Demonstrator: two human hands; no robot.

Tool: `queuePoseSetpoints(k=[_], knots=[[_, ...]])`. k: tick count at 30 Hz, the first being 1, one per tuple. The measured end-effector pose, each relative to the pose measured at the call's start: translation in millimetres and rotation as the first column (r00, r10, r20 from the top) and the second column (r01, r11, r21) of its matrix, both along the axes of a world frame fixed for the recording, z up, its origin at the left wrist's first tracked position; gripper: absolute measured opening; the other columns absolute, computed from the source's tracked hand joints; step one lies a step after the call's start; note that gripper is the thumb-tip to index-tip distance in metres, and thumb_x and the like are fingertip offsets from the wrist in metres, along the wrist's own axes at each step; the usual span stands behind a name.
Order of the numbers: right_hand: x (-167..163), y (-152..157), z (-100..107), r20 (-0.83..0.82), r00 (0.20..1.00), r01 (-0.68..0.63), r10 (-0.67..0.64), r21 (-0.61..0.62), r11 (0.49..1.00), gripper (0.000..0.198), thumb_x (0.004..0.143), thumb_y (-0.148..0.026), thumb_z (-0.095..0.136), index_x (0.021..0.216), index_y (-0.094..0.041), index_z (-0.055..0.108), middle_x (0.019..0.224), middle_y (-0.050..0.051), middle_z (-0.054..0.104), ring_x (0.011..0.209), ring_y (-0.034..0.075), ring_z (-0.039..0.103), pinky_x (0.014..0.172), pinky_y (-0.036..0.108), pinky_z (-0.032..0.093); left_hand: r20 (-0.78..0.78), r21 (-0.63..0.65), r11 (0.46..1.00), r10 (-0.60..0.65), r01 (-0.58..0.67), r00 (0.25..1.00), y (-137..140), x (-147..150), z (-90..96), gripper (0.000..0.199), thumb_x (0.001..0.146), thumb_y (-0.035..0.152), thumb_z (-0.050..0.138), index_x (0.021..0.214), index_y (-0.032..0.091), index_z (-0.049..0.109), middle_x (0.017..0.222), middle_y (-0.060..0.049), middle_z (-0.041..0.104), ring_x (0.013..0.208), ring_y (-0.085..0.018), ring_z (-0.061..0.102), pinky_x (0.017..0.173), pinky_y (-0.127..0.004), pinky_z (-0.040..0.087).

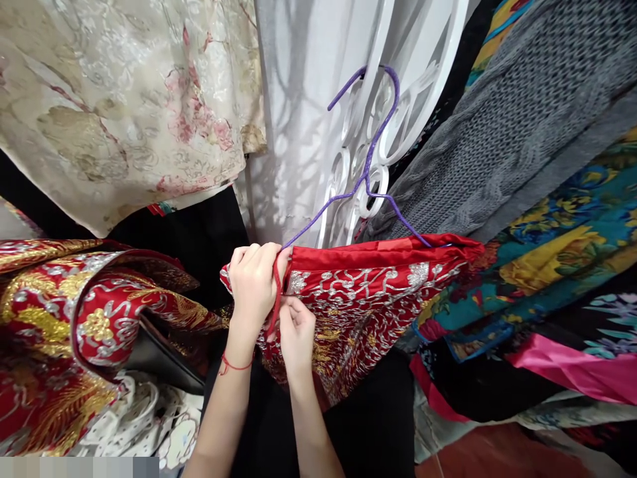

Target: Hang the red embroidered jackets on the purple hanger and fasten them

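Observation:
A red skirt (343, 299) with silver and gold embroidery hangs by its plain red waistband (343, 257) from a purple hanger (367, 174). My left hand (255, 282) is closed around the waistband's left end, beside the hanger's lower left arm. From its thumb side a thin red cord (277, 292) runs down. Below it my right hand (297, 332) is closed in a pinch against the cord, over the skirt's front; its fingertips are partly hidden. The hanger's hook rests on a white scrollwork frame (423, 99).
Cream floral cloth (164, 99) hangs at the upper left. Another red and gold embroidered garment (99, 325) lies at the left over something black. On the right hang a grey knit (527, 113) and a teal floral garment (537, 285). White dotted cloth (129, 418) is heaped at the lower left.

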State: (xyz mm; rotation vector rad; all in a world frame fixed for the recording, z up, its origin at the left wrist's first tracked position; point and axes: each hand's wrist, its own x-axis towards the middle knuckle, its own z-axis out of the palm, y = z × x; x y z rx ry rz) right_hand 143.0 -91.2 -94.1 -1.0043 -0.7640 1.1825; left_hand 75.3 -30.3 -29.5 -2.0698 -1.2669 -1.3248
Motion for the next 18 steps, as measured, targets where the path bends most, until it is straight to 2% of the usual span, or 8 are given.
queuePoseSetpoints(k=[3,5,8,10,12,14,16,18], knots=[[3,-6,-1,-0.010,0.995,-0.101,0.102,0.066,0.993,0.030,0.086,-0.046,0.056,0.071,-0.020,0.054,0.047,-0.006,0.052,0.036,0.007,0.043,0.037,0.018,0.039,0.001,0.004,1.000,0.012,-0.012,1.000,-1,-1,-0.5,0.030,0.103,0.032,0.045,0.079,0.021,0.058,0.066,-0.001,0.060,0.062,-0.017,0.048,0.074,-0.035,0.037],[4,-8,-13,0.052,0.995,-0.090,0.086,0.083,0.992,0.030,0.089,-0.045,0.052,0.071,-0.021,0.051,0.049,-0.006,0.049,0.037,0.007,0.041,0.037,0.018,0.037,0.016,-0.003,1.000,0.015,-0.015,1.000,0,-1,-0.8,0.031,0.103,0.035,0.045,0.078,0.021,0.057,0.065,-0.001,0.059,0.061,-0.016,0.047,0.073,-0.034,0.037],[2,-5,-54,0.266,0.962,0.043,-0.067,0.096,0.994,0.028,0.089,-0.040,0.049,0.069,-0.022,0.048,0.052,-0.006,0.047,0.041,0.008,0.040,0.041,0.020,0.036,0.032,-0.020,1.000,0.001,0.000,0.999,3,-1,-1.8,0.032,0.103,0.036,0.046,0.076,0.021,0.056,0.064,-0.001,0.057,0.061,-0.017,0.046,0.072,-0.034,0.036],[2,-1,-91,0.455,0.869,0.140,-0.194,0.149,0.979,0.026,0.090,-0.037,0.048,0.069,-0.022,0.051,0.055,-0.004,0.051,0.048,0.010,0.045,0.049,0.022,0.040,0.036,-0.031,0.999,-0.009,0.010,0.999,7,0,-3.2,0.031,0.102,0.036,0.047,0.076,0.022,0.056,0.064,-0.001,0.056,0.061,-0.017,0.046,0.072,-0.035,0.036],[2,1,-125,0.586,0.766,0.195,-0.265,0.181,0.964,0.029,0.092,-0.037,0.046,0.069,-0.022,0.054,0.055,-0.002,0.054,0.049,0.012,0.046,0.051,0.023,0.040,0.028,-0.038,0.999,-0.012,0.013,1.000,9,1,-5.2,0.030,0.102,0.036,0.047,0.077,0.022,0.056,0.064,-0.001,0.055,0.061,-0.018,0.046,0.072,-0.035,0.036],[4,-1,-147,0.644,0.704,0.206,-0.298,0.216,0.954,0.033,0.094,-0.042,0.043,0.070,-0.022,0.055,0.054,-0.002,0.054,0.047,0.013,0.045,0.050,0.024,0.039,0.017,-0.028,1.000,-0.006,0.006,1.000,10,3,-7.1,0.029,0.102,0.036,0.047,0.078,0.021,0.056,0.065,-0.001,0.057,0.062,-0.018,0.048,0.072,-0.035,0.036],[10,-5,-152,0.656,0.708,0.160,-0.261,0.211,0.964,0.038,0.097,-0.045,0.039,0.072,-0.022,0.057,0.051,-0.003,0.051,0.044,0.012,0.044,0.048,0.023,0.037,0.012,-0.027,1.000,-0.004,0.004,1.000,7,3,-7.3,0.025,0.101,0.035,0.049,0.082,0.021,0.057,0.069,-0.002,0.061,0.066,-0.019,0.051,0.075,-0.036,0.037],[25,-10,-141,0.685,0.711,0.047,-0.157,0.175,0.983,0.044,0.099,-0.047,0.038,0.070,-0.021,0.058,0.046,-0.005,0.048,0.040,0.011,0.042,0.044,0.021,0.034,0.005,-0.053,0.998,-0.018,0.018,1.000,0,0,-5.0,0.019,0.100,0.034,0.051,0.090,0.020,0.059,0.077,-0.004,0.066,0.073,-0.021,0.056,0.081,-0.037,0.037]])
